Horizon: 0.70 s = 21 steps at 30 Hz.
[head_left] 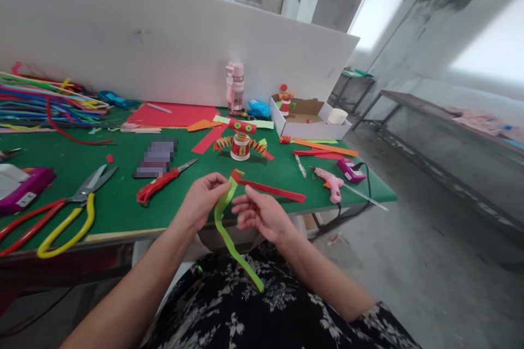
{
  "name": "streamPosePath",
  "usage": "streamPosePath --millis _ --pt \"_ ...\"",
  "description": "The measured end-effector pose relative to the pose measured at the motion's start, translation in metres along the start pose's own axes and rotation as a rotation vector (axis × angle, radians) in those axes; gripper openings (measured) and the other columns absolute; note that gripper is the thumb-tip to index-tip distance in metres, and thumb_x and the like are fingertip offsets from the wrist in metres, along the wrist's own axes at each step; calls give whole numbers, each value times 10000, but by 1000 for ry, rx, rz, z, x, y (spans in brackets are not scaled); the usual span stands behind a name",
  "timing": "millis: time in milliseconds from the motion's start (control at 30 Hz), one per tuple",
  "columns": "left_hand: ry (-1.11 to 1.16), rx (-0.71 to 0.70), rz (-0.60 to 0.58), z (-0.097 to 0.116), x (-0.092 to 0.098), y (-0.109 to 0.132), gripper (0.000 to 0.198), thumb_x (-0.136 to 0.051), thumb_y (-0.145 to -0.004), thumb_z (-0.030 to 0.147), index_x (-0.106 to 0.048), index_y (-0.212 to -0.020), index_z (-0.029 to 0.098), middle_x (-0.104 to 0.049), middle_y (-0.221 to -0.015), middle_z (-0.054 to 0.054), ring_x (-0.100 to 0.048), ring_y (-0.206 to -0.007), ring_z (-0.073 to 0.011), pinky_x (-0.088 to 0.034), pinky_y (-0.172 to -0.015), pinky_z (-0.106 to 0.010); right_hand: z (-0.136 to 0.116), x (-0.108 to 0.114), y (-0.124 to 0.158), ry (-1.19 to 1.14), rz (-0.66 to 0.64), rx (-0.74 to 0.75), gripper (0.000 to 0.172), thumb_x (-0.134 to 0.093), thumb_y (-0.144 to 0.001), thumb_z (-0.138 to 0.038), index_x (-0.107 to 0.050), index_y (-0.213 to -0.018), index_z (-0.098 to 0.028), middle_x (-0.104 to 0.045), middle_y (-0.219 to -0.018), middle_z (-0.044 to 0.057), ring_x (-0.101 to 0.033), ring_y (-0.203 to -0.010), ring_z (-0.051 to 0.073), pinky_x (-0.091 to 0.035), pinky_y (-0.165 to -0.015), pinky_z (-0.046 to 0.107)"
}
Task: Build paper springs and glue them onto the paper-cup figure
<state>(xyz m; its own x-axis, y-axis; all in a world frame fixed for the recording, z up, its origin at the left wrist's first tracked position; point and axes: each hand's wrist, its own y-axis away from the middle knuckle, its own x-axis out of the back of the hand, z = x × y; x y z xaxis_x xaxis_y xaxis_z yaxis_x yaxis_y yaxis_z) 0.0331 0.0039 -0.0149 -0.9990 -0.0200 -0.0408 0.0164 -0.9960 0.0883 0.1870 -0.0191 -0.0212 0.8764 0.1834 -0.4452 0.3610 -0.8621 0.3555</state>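
Between finger and thumb, my left hand pinches the joined end of two paper strips. The green paper strip hangs down over my lap. Out to the right runs the red paper strip, above my right hand. My right hand is beside the strips, its fingers apart and slightly curled, gripping nothing I can see. Just beyond stands a paper figure with a paper-cup body, a red roll with green eyes on top and folded orange arms.
Scissors, a red-handled knife and a phone lie left. On the right are a pink glue gun with its cord and a white box holding another figure. A pink bottle stands at the back board.
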Motion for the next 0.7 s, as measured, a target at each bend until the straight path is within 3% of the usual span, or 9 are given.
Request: streamPosePath --millis 33,100,167,233,333,500,700 --pt "-8 -6 1 0 1 0 353 -747 -556 472 -560 -640 185 -492 -527 66 -374 -461 -76 -263 -445 -209 -1 -1 6 138 0 66 404 -658 -817 -528 -690 -708 -140 -658 -587 22 -490 -394 75 -474 -428 212" --pt "-11 -5 -8 1 2 1 351 -749 -553 473 -568 -637 185 -507 -529 60 -384 -470 -81 -275 -457 -211 -5 -2 13 416 118 340 331 -684 -803 -478 -673 -670 -175 -645 -599 13 -487 -455 95 -470 -489 235" --pt "-7 -3 -17 2 2 2 359 -757 -552 480 -571 -634 184 -523 -533 53 -400 -478 -87 -285 -468 -212 -14 -1 13 637 308 659 197 -743 -759 -399 -694 -773 -209 -693 -790 42 -599 -710 167 -518 -717 304" --pt "-16 0 -20 2 2 3 375 -761 -553 499 -573 -633 185 -529 -532 49 -407 -483 -92 -285 -472 -212 -21 1 7 774 406 823 299 -801 -694 -358 -691 -938 -226 -691 -1005 73 -605 -972 237 -470 -921 379" --pt "-44 -18 -24 1 1 5 398 -761 -561 529 -579 -643 185 -541 -544 41 -417 -504 -100 -291 -483 -214 -23 3 -6 843 366 803 430 -809 -678 -341 -644 -1059 -231 -682 -1056 81 -618 -994 253 -443 -971 416" --pt "-92 -58 -36 -2 1 7 402 -760 -590 540 -591 -660 182 -559 -576 31 -449 -536 -109 -327 -507 -216 -10 1 -14 778 238 697 318 -699 -775 -280 -584 -1069 -242 -700 -1003 37 -676 -851 192 -517 -837 336" --pt "-189 -95 -67 -2 4 8 373 -715 -643 531 -591 -660 180 -543 -564 33 -446 -522 -109 -330 -488 -213 -10 5 -10 764 221 688 213 -642 -817 -249 -599 -1026 -233 -711 -893 7 -700 -815 173 -523 -790 290"
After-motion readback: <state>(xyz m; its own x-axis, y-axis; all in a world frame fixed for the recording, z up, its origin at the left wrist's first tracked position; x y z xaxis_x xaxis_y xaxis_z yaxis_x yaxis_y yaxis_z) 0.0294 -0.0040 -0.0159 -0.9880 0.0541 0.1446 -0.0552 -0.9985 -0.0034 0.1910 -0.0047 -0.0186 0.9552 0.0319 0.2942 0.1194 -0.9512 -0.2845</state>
